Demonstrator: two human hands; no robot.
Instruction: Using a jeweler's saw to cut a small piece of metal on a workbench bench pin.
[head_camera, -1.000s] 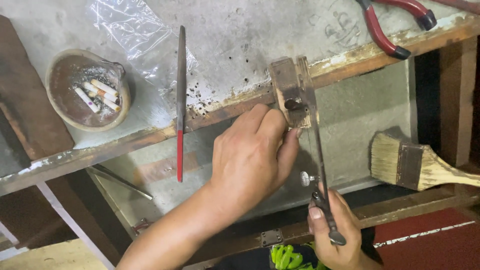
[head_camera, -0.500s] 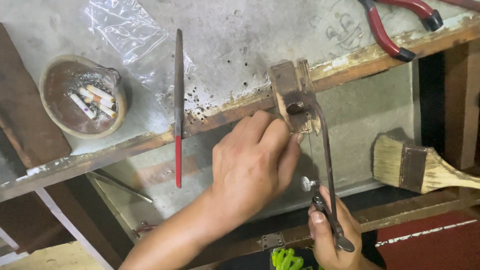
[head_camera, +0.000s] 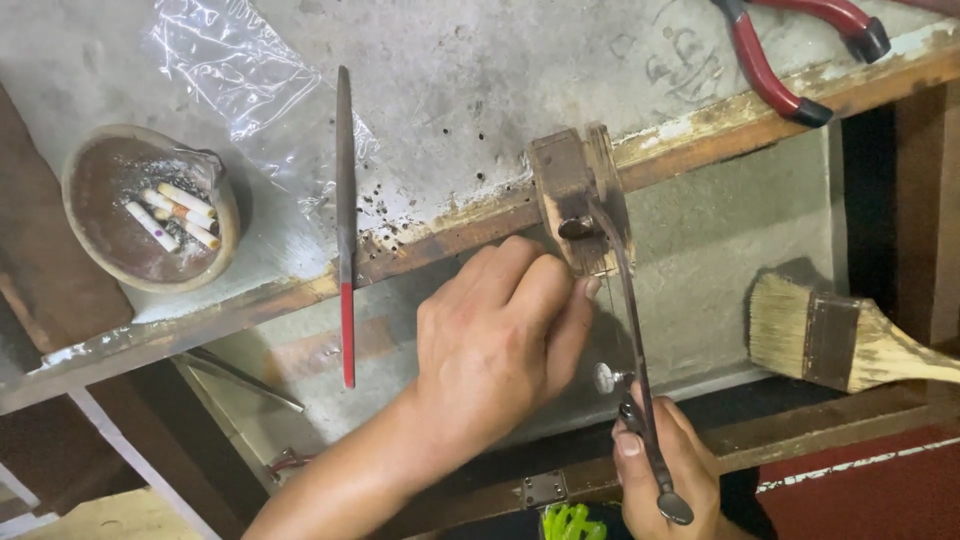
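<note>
My left hand (head_camera: 500, 340) rests against the front of a small wooden bench peg (head_camera: 572, 190) fixed to the workbench edge (head_camera: 250, 310), fingers pinched at its lower end; what they pinch is too small to tell. My right hand (head_camera: 670, 465) grips the handle of a thin metal saw frame (head_camera: 632, 330), which runs up from my hand to the peg. A small silver knob sticks out of the frame just above my fingers.
A flat file with a red handle (head_camera: 345, 220) lies across the bench edge. A round ashtray with cigarette butts (head_camera: 150, 205) sits at the left beside crumpled plastic wrap (head_camera: 240, 70). Red-handled pliers (head_camera: 790, 50) lie top right; a wide paintbrush (head_camera: 850, 340) lies at the right.
The saw frame and my right hand have shifted slightly downward and right. My left hand stays at the peg, fingers a little lower.
</note>
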